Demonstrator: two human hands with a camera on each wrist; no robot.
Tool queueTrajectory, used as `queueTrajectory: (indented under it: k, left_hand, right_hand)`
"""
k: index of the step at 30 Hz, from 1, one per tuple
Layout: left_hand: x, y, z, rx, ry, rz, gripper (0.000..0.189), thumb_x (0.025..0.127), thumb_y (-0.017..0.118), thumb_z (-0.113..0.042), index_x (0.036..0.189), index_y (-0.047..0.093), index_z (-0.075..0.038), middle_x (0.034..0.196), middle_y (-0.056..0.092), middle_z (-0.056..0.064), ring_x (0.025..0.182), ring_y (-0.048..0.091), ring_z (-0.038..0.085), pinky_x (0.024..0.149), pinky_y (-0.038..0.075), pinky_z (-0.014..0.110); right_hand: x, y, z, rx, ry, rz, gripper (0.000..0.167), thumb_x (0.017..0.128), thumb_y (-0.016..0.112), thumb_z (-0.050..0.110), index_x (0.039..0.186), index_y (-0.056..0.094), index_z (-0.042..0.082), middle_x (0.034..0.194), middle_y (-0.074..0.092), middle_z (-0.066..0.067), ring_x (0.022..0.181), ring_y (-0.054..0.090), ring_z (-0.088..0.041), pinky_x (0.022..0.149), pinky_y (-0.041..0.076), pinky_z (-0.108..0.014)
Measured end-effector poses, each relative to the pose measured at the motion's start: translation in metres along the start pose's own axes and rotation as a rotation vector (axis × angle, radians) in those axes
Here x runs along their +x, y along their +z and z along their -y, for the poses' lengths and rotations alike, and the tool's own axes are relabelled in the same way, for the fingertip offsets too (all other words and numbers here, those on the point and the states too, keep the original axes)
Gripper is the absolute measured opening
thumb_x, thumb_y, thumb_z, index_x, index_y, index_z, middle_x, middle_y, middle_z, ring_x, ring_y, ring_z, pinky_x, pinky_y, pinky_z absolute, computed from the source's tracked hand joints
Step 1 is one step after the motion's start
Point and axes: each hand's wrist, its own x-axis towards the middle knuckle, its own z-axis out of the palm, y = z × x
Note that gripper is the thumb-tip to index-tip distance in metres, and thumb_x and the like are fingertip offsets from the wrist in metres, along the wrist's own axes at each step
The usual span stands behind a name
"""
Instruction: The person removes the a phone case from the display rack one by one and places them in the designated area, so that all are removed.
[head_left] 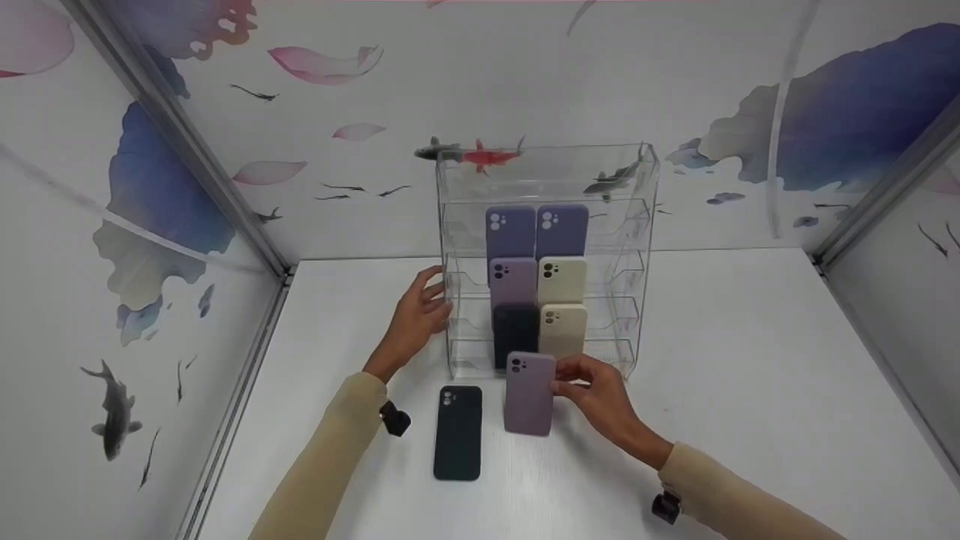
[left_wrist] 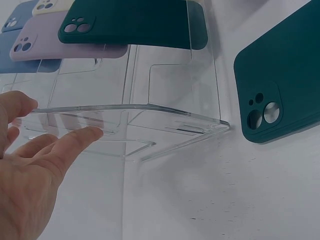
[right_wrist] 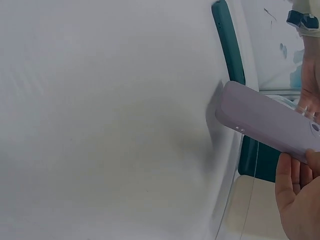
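A mauve phone case (head_left: 529,394) stands tilted in front of a clear acrylic rack (head_left: 636,358). My right hand (head_left: 600,397) pinches its right edge between thumb and fingers, also seen in the right wrist view. My left hand (head_left: 416,319) rests its fingertips against the rack's left side panel. In the left wrist view, one finger of the left hand (left_wrist: 42,165) reaches along that panel. The rack's tiers hold two columns of cases, among them a dark green case (head_left: 516,330) and a beige case (head_left: 563,330). Another dark green case (head_left: 457,433) lies on the table.
Higher in the rack are two blue-violet cases (head_left: 511,231), a second mauve case (head_left: 513,279) and a cream case (head_left: 562,279). The white table (head_left: 750,390) is bounded by printed panels and metal frame rails (head_left: 247,217).
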Motion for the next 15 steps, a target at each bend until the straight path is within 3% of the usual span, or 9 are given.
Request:
queueTrajectory:
  k: [15]
  left_hand:
    - [0.001,0.001,0.001,0.02,0.001,-0.003,0.068,0.112,0.066,-0.013,0.172,0.036,-0.019,0.166,0.051,0.02,0.148,0.057,0.036,0.106,0.06,0.057]
  right_hand:
    - [-0.005,0.013,-0.008,0.063,0.08,0.052,0.022,0.094,0.081,-0.007,0.115,0.078,-0.002,0.112,0.075,-0.017,0.103,0.074,-0.031,0.085,0.068,-0.034]
